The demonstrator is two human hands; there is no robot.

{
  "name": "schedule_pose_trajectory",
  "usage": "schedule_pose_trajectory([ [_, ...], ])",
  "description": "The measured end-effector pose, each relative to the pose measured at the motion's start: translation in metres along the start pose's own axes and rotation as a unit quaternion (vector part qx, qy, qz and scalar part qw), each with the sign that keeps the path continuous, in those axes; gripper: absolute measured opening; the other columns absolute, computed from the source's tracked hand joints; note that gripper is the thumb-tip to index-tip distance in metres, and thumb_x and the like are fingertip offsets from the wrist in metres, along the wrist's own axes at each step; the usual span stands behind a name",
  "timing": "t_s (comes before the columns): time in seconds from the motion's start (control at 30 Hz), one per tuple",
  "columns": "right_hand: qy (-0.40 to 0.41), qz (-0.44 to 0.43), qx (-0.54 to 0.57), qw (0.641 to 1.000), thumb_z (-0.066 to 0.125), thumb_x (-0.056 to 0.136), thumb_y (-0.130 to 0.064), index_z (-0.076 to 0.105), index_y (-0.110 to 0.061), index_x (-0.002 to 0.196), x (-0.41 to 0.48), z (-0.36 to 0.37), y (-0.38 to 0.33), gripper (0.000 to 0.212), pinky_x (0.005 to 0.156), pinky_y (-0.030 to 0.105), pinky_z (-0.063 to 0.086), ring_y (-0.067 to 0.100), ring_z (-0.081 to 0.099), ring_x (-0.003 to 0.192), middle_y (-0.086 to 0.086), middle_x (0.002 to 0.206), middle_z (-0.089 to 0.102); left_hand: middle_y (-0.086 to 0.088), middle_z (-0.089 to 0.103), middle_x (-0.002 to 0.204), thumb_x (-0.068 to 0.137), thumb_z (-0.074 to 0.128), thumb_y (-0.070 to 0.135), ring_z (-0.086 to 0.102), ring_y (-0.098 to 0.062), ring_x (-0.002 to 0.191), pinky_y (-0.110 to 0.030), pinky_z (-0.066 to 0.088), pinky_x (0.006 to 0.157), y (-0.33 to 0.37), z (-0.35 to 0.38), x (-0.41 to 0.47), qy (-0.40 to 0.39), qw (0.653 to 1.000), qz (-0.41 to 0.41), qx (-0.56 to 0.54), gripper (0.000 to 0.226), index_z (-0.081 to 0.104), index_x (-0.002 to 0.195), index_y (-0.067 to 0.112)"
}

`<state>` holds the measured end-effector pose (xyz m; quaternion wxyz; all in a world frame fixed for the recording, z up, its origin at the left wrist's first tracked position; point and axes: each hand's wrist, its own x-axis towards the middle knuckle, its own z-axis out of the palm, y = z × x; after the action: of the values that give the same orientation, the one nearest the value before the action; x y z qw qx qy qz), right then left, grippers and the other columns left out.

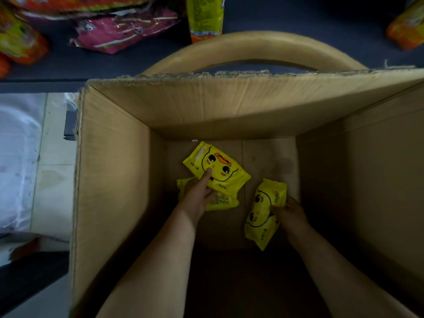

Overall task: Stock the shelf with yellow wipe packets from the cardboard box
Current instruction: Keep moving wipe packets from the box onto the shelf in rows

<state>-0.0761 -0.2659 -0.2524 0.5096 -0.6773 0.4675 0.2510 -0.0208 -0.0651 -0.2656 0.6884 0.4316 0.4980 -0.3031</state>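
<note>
So that two leave the cardboard box point(114, 180) together, the left hand point(196, 196) pinches the top packet point(221, 167) and the right hand point(292, 213) grips a second packet point(263, 210).

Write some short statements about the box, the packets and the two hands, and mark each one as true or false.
1. Both hands reach inside the cardboard box. True.
2. The right hand holds nothing. False: it grips a yellow packet.
3. The left hand holds the packet with a cartoon face. True.
4. The box is full of packets up to its rim. False: only a few packets are at its bottom.
5. A second packet lies partly under the one with the face. True.
6. A pink bag lies inside the box. False: the pink bag lies outside, beyond the box.
</note>
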Motion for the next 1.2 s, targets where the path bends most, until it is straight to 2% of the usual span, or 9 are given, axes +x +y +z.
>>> schedule_pose_trajectory([
  [0.13,0.0,0.002,0.034,0.999,0.056,0.088,0.001,0.057,-0.004,0.12,0.003,0.002,0.001,0.032,0.071,0.031,0.049,0.026,0.059,0.094,0.014,0.107,0.062,-0.001,0.056,0.08,0.087,0.065,0.024,0.055,-0.013,0.071,-0.022,0.051,0.061,0.0,0.012,0.015,0.099,0.994,0.032,0.012,0.019,0.054,0.096,0.012],
  [0.23,0.006,0.0,0.084,0.996,0.056,0.091,-0.008,0.06,-0.009,0.117,0.005,0.001,-0.004,0.026,0.09,0.042,0.051,0.029,0.061,0.102,0.013,0.113,0.065,0.0,0.055,0.077,0.088,0.063,0.017,0.052,-0.012,0.066,-0.021,0.046,0.06,-0.003,0.013,0.02,0.107,0.991,0.072,0.027,0.014,0.053,0.08,0.012],
  [0.4,-0.042,-0.02,0.109,0.993,0.05,0.095,-0.006,0.06,-0.012,0.114,-0.006,-0.006,-0.02,0.022,0.084,0.04,0.05,0.024,0.061,0.095,0.007,0.102,0.065,-0.003,0.061,0.08,0.089,0.06,0.009,0.06,-0.026,0.082,-0.042,0.05,0.085,-0.001,0.004,0.004,0.084,0.987,0.12,0.07,0.017,0.054,0.076,0.018],
  [0.57,-0.066,-0.027,0.121,0.99,0.046,0.096,-0.005,0.059,-0.014,0.114,-0.039,-0.019,-0.04,0.023,0.087,0.042,0.047,0.027,0.059,0.099,0.009,0.107,0.063,-0.013,0.062,0.1,0.09,0.058,0.009,0.06,-0.029,0.094,-0.052,0.05,0.089,0.011,-0.007,-0.049,0.086,0.977,0.147,0.128,0.015,0.052,0.081,0.02],
  [0.73,-0.115,-0.045,0.183,0.975,0.043,0.098,-0.006,0.059,-0.015,0.109,-0.097,-0.042,-0.069,0.022,0.069,0.035,0.048,0.027,0.062,0.09,0.009,0.099,0.066,-0.014,0.064,0.111,0.091,0.058,0.015,0.062,-0.031,0.1,-0.047,0.05,0.09,0.024,-0.011,-0.131,0.101,0.947,0.227,0.205,0.008,0.054,0.098,0.017],
  [0.9,-0.137,-0.113,0.206,0.962,0.047,0.096,-0.013,0.061,-0.011,0.103,-0.166,-0.081,-0.093,0.016,0.07,0.042,0.054,0.031,0.065,0.079,0.013,0.089,0.067,-0.01,0.061,0.111,0.094,0.054,0.018,0.058,-0.024,0.094,-0.036,0.048,0.085,0.02,-0.004,-0.228,0.11,0.927,0.304,0.19,0.002,0.052,0.095,0.02],
  [1.0,-0.158,-0.181,0.218,0.946,0.056,0.094,-0.021,0.062,-0.008,0.1,-0.213,-0.115,-0.109,0.016,0.074,0.047,0.056,0.033,0.068,0.083,0.014,0.091,0.07,-0.002,0.059,0.113,0.095,0.053,0.027,0.056,-0.021,0.097,-0.033,0.045,0.084,0.01,0.007,-0.29,0.111,0.896,0.377,0.206,0.014,0.051,0.109,0.025],
  [1.1,-0.183,-0.241,0.211,0.929,0.068,0.085,-0.021,0.065,-0.012,0.096,-0.257,-0.152,-0.13,0.015,0.078,0.05,0.056,0.03,0.07,0.086,0.011,0.093,0.072,0.003,0.054,0.115,0.092,0.056,0.03,0.054,-0.021,0.108,-0.036,0.044,0.092,0.013,0.019,-0.352,0.112,0.823,0.497,0.253,0.025,0.05,0.117,0.035],
  [1.2,-0.178,-0.292,0.198,0.919,0.072,0.081,-0.016,0.066,-0.01,0.094,-0.296,-0.191,-0.155,0.015,0.083,0.053,0.054,0.033,0.069,0.09,0.015,0.101,0.071,-0.004,0.057,0.105,0.092,0.056,0.029,0.056,-0.027,0.104,-0.034,0.043,0.085,0.026,0.034,-0.414,0.131,0.794,0.52,0.287,0.02,0.058,0.108,0.016],
])
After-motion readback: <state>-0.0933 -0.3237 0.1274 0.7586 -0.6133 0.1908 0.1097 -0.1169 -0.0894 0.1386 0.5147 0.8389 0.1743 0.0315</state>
